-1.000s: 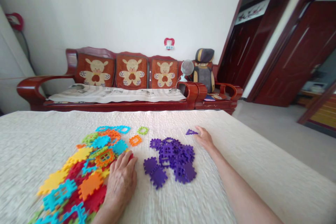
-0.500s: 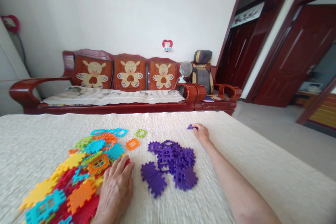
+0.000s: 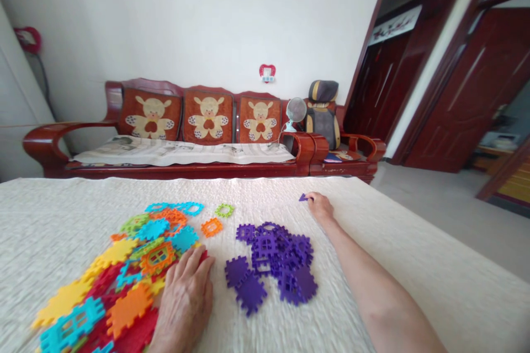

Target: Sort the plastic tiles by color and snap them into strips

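Observation:
At the far right of the cloth, my right hand (image 3: 321, 207) pinches a small purple triangular building piece (image 3: 303, 198) between thumb and fingers. My left hand (image 3: 186, 292) lies palm down on the right edge of a mixed heap of interlocking plastic pieces (image 3: 130, 309), its fingers stretched forward. A bit of a red piece (image 3: 203, 255) shows by its fingertips; what lies under the palm is hidden. Between my hands sits a heap of purple pieces (image 3: 306, 285), solid squares and window frames with toothed edges. Two purple squares (image 3: 250, 293) lie at its near left.
A small green frame (image 3: 224, 210) and an orange frame (image 3: 212, 226) lie apart behind the heaps. A cream quilted cloth (image 3: 414, 237) covers the table. Beyond its far edge stand a wooden sofa (image 3: 186, 171) with bear cushions, a small fan (image 3: 296, 109) and an armchair (image 3: 375, 148).
The view has shifted slightly, so everything sits a little further right. My right hand still holds the purple triangular piece, which has turned slightly. My left hand stays on the heap's edge.

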### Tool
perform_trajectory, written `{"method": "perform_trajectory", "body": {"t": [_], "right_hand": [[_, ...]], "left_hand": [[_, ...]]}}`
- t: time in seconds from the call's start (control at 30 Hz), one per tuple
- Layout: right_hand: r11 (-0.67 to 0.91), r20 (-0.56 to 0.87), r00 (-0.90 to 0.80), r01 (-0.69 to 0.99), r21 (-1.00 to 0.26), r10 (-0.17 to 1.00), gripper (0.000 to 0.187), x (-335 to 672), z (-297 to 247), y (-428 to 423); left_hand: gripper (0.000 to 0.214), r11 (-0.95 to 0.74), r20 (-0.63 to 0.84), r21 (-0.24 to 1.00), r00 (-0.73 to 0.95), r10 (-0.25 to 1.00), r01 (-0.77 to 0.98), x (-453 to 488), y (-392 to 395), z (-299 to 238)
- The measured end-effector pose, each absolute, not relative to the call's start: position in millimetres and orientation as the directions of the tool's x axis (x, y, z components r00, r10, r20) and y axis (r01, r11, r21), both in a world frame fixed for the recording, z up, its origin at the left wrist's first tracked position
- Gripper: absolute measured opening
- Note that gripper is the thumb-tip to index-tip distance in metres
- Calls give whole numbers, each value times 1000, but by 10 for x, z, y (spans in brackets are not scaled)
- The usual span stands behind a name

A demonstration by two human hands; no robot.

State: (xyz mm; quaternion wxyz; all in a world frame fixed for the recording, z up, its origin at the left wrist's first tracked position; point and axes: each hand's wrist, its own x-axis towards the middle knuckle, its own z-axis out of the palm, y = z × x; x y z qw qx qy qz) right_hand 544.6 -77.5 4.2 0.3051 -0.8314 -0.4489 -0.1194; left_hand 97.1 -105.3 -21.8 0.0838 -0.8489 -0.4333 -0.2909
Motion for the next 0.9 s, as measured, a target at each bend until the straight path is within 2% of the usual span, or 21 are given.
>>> {"method": "perform_trajectory", "body": {"t": [0.43,0.9], "right_hand": [[-493,416,614,788,-368,671,30,5465,52,-758],[-465,424,612,788,-403,668,28,5440,59,-788]], "left_hand": [[34,-610,563,82,468,681,788,962,-1037,-228],[34,-588,558,96,446,700,803,1010,-1127,-150]]}}
